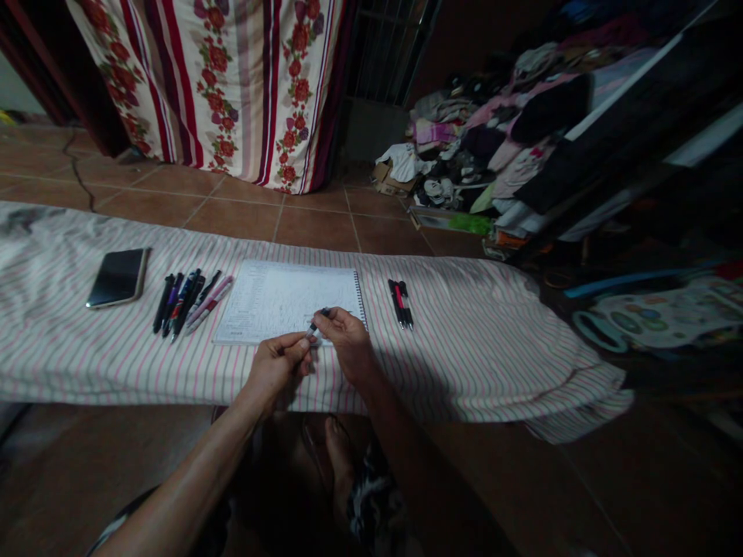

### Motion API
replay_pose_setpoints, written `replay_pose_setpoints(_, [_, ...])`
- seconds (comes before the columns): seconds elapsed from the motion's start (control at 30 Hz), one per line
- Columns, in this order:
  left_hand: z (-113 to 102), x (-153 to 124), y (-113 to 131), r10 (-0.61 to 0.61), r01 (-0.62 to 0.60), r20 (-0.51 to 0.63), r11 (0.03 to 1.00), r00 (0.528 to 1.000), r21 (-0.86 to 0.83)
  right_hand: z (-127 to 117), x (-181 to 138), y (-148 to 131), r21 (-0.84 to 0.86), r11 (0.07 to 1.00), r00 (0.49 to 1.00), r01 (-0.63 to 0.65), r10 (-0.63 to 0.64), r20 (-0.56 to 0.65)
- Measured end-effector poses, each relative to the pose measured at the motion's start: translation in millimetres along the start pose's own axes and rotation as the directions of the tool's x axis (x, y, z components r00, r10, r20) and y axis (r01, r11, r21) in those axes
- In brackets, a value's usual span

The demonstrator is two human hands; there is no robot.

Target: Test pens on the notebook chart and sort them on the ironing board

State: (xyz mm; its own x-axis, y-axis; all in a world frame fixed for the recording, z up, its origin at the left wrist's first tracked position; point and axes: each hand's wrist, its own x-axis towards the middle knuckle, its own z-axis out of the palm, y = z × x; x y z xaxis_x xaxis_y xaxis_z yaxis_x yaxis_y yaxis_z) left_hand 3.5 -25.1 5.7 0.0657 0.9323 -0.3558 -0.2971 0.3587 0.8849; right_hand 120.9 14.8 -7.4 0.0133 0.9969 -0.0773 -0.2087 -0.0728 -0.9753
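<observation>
Between my two hands is a dark pen [312,328], held above the near edge of an open spiral notebook [279,298]. My left hand [284,357] pinches its lower end with closed fingers. The upper part is gripped by the thumb and fingers of my right hand [342,333]. Fingers hide much of the pen, so I cannot tell whether it is in one piece. Handwriting covers the notebook page. Left of the notebook lies a row of several pens [184,302], dark ones and a pink one. A smaller group of pens [400,304], black and red, rests to the right.
A striped cloth [476,333] covers the low long surface. On its left part lies a smartphone [118,277]. Beyond is a tiled floor [244,203] with a floral curtain [232,85]. Piled clothes [481,139] fill the back right.
</observation>
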Motion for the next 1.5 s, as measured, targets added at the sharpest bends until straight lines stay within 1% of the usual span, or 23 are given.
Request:
replay_pose_setpoints(0.07, [-2.2, 1.9, -1.2, 0.022, -0.022, 0.035, 1.000, 0.999, -0.001, -0.2, -1.6, -2.3, 0.026, 1.000, 0.999, -0.011, 0.010, 0.033])
replay_pose_setpoints(0.2, [-3.0, 5.8, -0.2, 0.065, -0.067, 0.169, 0.998, 0.983, 0.006, -4.9, -6.6, -9.4, 0.113, 0.991, 0.990, -0.072, 0.057, 0.132])
replay_pose_setpoints(0.27, [-1.9, 6.9, 0.2, 0.066, -0.069, 0.197, 0.998, 0.978, 0.007, -8.0, -7.6, -11.0, 0.119, 0.991, 0.990, -0.067, 0.051, 0.132])
replay_pose_setpoints(0.33, [-0.2, 7.5, -0.1, 0.054, -0.055, 0.181, 0.998, 0.982, 0.000, -10.0, -6.7, -10.2, 0.093, 0.995, 0.993, -0.039, 0.028, 0.113])
replay_pose_setpoints(0.43, [3.1, 7.3, -0.7, 0.041, -0.038, 0.108, 0.999, 0.993, -0.022, -8.9, -3.1, -7.0, 0.050, 0.998, 0.997, -0.022, 0.018, 0.076])
replay_pose_setpoints(0.53, [5.8, 5.7, 0.5, 0.049, -0.047, 0.045, 0.998, 0.998, -0.048, -3.3, -0.8, -4.6, 0.030, 0.999, 1.000, -0.021, 0.021, 0.004])
replay_pose_setpoints(0.6, [6.2, 4.5, 1.6, 0.057, -0.055, 0.036, 0.998, 0.998, -0.036, 0.8, -0.9, -3.2, 0.038, 0.999, 1.000, -0.020, 0.020, -0.024])
replay_pose_setpoints(0.7, [4.5, 3.9, 1.2, 0.054, -0.054, 0.019, 0.999, 0.998, -0.009, 5.8, -2.1, 0.0, 0.044, 0.999, 0.999, -0.020, 0.022, -0.032])
replay_pose_setpoints(0.8, [2.9, 4.9, -1.4, 0.051, -0.052, -0.019, 0.998, 0.999, -0.020, 9.4, -3.2, 2.7, 0.052, 0.998, 0.998, -0.024, 0.027, -0.054])
replay_pose_setpoints(0.87, [3.0, 5.6, -2.6, 0.056, -0.057, -0.021, 0.998, 0.998, -0.030, 10.3, -3.6, 1.9, 0.052, 0.998, 0.998, -0.027, 0.030, -0.056])
replay_pose_setpoints(0.93, [3.7, 6.3, -2.3, 0.063, -0.063, -0.007, 0.996, 0.998, -0.055, 7.9, -2.6, -1.4, 0.019, 1.000, 1.000, 0.000, 0.000, -0.025])
replay_pose_setpoints(1.0, [3.4, 7.6, -0.6, 0.071, -0.070, 0.009, 0.994, 0.997, -0.089, 0.6, 1.0, -5.7, -0.033, 0.998, 0.998, 0.061, -0.061, 0.011])
replay_pose_setpoints(1.07, [0.6, 10.3, 2.0, 0.082, -0.082, -0.008, 0.991, 0.997, -0.106, -12.0, 8.0, -8.4, -0.093, 0.990, 0.994, 0.111, -0.111, 0.001])
replay_pose_setpoints(1.1, [-1.9, 12.1, 3.4, 0.087, -0.090, -0.030, 0.990, 0.996, -0.106, -19.7, 12.4, -8.6, -0.145, 0.982, 0.991, 0.120, -0.127, -0.036])
replay_pose_setpoints(1.17, [-8.4, 16.0, 6.2, 0.101, -0.110, -0.086, 0.989, 0.991, -0.102, -36.0, 21.5, -6.8, -0.328, 0.936, 0.979, 0.127, -0.171, -0.111])
replay_pose_setpoints(1.2, [-12.0, 17.9, 7.5, 0.111, -0.122, -0.116, 0.988, 0.987, -0.099, -43.5, 25.5, -5.1, -0.448, 0.883, 0.969, 0.139, -0.215, -0.124])
replay_pose_setpoints(1.27, [-18.6, 20.5, 9.8, 0.126, -0.141, -0.165, 0.986, 0.978, -0.086, -55.0, 31.4, -1.8, -0.665, 0.736, 0.952, 0.129, -0.280, -0.125])
replay_pose_setpoints(1.3, [-21.3, 21.3, 10.7, 0.132, -0.148, -0.183, 0.986, 0.974, -0.080, -58.6, 33.1, -0.5, -0.746, 0.655, 0.945, 0.120, -0.306, -0.117])
replay_pose_setpoints(1.37, [-25.3, 22.1, 11.6, 0.141, -0.157, -0.200, 0.985, 0.970, -0.068, -61.9, 34.6, 1.4, -0.849, 0.518, 0.937, 0.103, -0.337, -0.092])
replay_pose_setpoints(1.4, [-26.8, 22.3, 11.6, 0.147, -0.162, -0.202, 0.985, 0.968, -0.063, -62.0, 35.0, 2.2, -0.879, 0.467, 0.936, 0.098, -0.343, -0.078])
replay_pose_setpoints(1.5, [-30.4, 23.5, 10.3, 0.162, -0.175, -0.202, 0.983, 0.966, -0.047, -59.9, 37.1, 5.5, -0.928, 0.363, 0.940, 0.088, -0.340, -0.044])
